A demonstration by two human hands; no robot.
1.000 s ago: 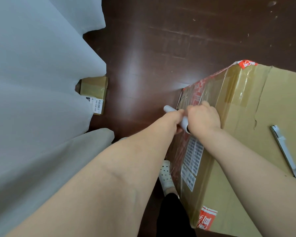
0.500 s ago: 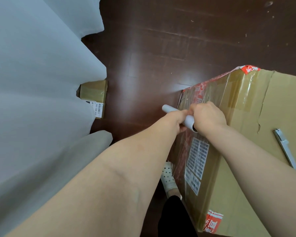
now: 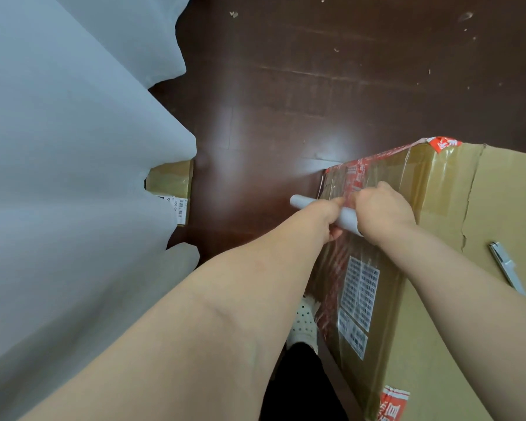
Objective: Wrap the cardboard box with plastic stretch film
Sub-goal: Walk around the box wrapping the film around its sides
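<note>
We curl our left hand [image 3: 327, 215] and right hand [image 3: 381, 209] round the white film roll [image 3: 348, 219], held against the glossy wrapped side of the cardboard box [image 3: 456, 202], which stands on the dark floor [image 3: 286, 101] near a white curtain [image 3: 73, 147].

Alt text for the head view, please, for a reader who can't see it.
The left hand and right hand grip a white film roll at the film-covered side of a large cardboard box on a dark wooden floor. A pale curtain and a smaller box lie to the left.
</note>
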